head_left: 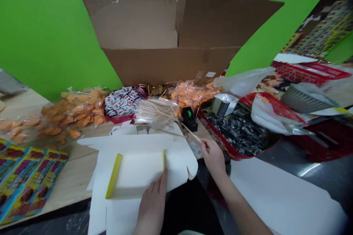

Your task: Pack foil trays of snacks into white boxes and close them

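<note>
A white unfolded cardboard box [132,180] with yellow side flaps lies in front of me. My left hand [153,202] grips its near right part, the thumb against the right flap and the other fingers bent over the near edge. To the right of the box, my right hand [213,157] pinches thin wooden sticks [193,134] that point up and left. Their far ends run toward a pile of similar sticks in clear wrappers [154,112]. Beside that pile stands a black tape dispenser [189,119] with a green core.
Orange pieces in clear bags [79,110] and a tray of small white-and-red packets [124,101] line the back. A red-rimmed bin [239,128] holds black wrapped items at right. Colourful printed packages [27,180] lie left. A large brown carton [171,62] stands behind.
</note>
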The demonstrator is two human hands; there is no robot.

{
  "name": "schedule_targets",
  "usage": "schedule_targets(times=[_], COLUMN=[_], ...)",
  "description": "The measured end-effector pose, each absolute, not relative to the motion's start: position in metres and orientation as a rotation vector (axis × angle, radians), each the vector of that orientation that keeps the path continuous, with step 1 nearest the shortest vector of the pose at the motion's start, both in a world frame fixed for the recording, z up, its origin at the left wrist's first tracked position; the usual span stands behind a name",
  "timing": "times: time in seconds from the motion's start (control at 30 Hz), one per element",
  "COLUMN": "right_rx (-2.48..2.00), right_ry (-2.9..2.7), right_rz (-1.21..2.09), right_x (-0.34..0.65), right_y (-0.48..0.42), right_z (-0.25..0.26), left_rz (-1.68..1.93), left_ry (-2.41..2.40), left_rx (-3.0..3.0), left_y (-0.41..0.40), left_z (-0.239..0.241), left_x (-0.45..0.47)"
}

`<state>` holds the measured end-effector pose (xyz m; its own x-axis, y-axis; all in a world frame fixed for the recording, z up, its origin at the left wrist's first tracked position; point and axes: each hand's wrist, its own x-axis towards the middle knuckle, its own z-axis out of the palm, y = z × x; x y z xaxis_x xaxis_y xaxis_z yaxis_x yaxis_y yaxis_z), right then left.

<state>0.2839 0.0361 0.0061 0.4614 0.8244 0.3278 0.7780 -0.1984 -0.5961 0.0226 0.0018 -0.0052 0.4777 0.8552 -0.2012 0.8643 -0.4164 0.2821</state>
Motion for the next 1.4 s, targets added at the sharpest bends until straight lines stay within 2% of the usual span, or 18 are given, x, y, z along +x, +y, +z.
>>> schedule_targets(times=[0.1, 0.17, 0.27, 0.33, 0.37, 0.43, 0.5, 0.57, 0.63, 0.8, 0.83, 0.93, 1.07, 1.17, 1.23, 1.33, 1.4], right_rx=[-1.651, -1.400, -1.187, -1.280, -1.355, -1.439, -1.397, -1.334, -1.386, -2.145, -2.345, -2.509, -2.541, -2.515, -2.499, -2.139, -1.653], right_ry=[-1.070, -1.203, -1.719, -1.963, -2.038, -2.140, -2.161, -2.045, -1.845, -1.544, -1.497, -1.505, -1.430, -1.336, -1.266, -1.375, -1.757], right_rz=[-0.161, -0.278, -0.159, -0.046, -0.014, 0.056, 0.120, 0.071, -0.099, -0.431, -0.442, -0.280, -0.237, -0.270, -0.313, -0.456, -0.383], right_x=[0.269, 0.244, 0.197, 0.167, 0.156, 0.144, 0.153, 0.183, 0.233, 0.385, 0.406, 0.444, 0.463, 0.473, 0.471, 0.435, 0.388], right_y=[-0.008, -0.025, -0.023, -0.011, -0.005, 0.004, 0.009, 0.019, 0.042, 0.138, 0.156, 0.189, 0.195, 0.193, 0.181, 0.134, 0.088], right_z=[0.042, 0.062, 0.063, 0.044, 0.031, 0.011, 0.003, 0.011, 0.030, 0.068, 0.066, 0.052, 0.044, 0.058, 0.074, 0.097, 0.104], left_rz=[0.274, 0.597, 1.240, 1.605, 1.661, 1.444, 0.986, 0.629, 0.473, 0.214, 0.187, 0.205, 0.148, 0.042, 0.092, 0.437, 0.695], left_ry=[1.401, 1.358, 1.435, 1.524, 1.553, 1.563, 1.475, 1.360, 1.305, 1.292, 1.312, 1.397, 1.395, 1.333, 1.329, 1.348, 1.330], left_rx=[2.363, 2.319, 2.100, 1.837, 1.770, 1.892, 2.199, 2.446, 2.601, 2.720, 2.717, 2.653, 2.470, 2.427, 2.421, 2.395, 2.412], left_y=[-0.005, -0.013, -0.023, -0.023, -0.021, -0.015, -0.006, 0.002, 0.009, 0.007, 0.004, -0.005, -0.010, -0.009, -0.007, -0.003, 0.001], left_z=[-0.003, -0.002, -0.002, -0.001, 0.000, 0.004, 0.007, 0.005, -0.001, -0.010, -0.007, 0.008, 0.022, 0.019, 0.020, 0.039, 0.060], left_x=[0.037, 0.043, 0.040, 0.029, 0.021, 0.005, -0.009, -0.017, -0.018, -0.006, -0.003, 0.004, 0.008, 0.008, 0.008, 0.012, 0.019])
